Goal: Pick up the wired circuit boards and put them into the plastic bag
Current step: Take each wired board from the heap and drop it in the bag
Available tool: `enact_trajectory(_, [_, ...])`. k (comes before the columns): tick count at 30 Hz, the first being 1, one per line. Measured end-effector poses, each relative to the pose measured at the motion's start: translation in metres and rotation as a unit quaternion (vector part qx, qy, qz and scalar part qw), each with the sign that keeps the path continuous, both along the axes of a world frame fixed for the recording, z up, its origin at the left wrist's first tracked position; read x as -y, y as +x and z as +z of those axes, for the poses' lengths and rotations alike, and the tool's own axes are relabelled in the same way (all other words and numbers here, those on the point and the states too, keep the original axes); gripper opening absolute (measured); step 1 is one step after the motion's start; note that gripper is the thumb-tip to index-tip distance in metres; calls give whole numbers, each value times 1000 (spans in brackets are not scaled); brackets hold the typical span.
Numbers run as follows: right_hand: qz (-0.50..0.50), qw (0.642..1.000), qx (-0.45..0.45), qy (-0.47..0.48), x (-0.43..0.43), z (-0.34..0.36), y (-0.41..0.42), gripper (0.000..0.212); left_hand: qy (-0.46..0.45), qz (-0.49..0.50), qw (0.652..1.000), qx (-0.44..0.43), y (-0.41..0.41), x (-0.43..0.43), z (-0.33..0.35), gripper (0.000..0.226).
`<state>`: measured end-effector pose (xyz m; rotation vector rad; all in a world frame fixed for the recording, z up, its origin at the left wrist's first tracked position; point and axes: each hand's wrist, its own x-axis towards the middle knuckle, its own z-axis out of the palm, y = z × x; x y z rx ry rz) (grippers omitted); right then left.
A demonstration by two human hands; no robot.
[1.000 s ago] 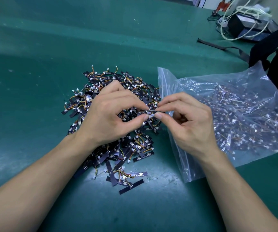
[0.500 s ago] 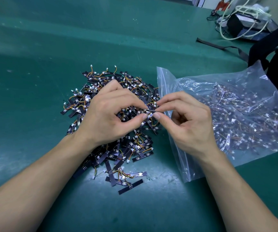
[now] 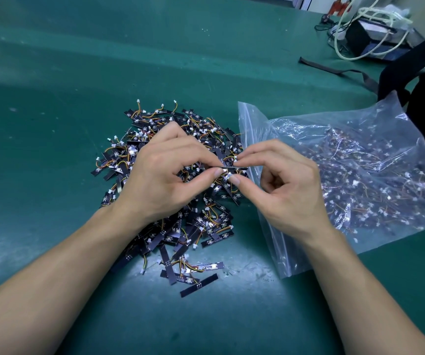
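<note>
A heap of small black wired circuit boards (image 3: 155,124) with orange wires and white plugs lies on the green mat. My left hand (image 3: 165,175) and my right hand (image 3: 288,185) meet above the heap, each pinching an end of one thin black circuit board (image 3: 228,168) between thumb and fingers. To the right lies a clear plastic zip bag (image 3: 359,175) holding many more boards, its open mouth facing the heap just behind my right hand.
The green mat (image 3: 52,124) stretches wide to the left and front. A black box with coiled white cable (image 3: 370,32) sits at the far right, and a black strap and bag (image 3: 416,73) lie behind the plastic bag.
Both hands stay on the same board above the heap; the right hand's fingers have shifted slightly. The bag and heap have not moved.
</note>
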<state>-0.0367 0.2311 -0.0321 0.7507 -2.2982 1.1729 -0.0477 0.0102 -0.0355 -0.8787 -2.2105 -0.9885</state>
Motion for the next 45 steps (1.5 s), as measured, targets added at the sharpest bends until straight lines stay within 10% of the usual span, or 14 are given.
enact_trajectory(45, [12,1000,11,6,1,0,-1,4,-9,-2,1000,20,2,0,1,8])
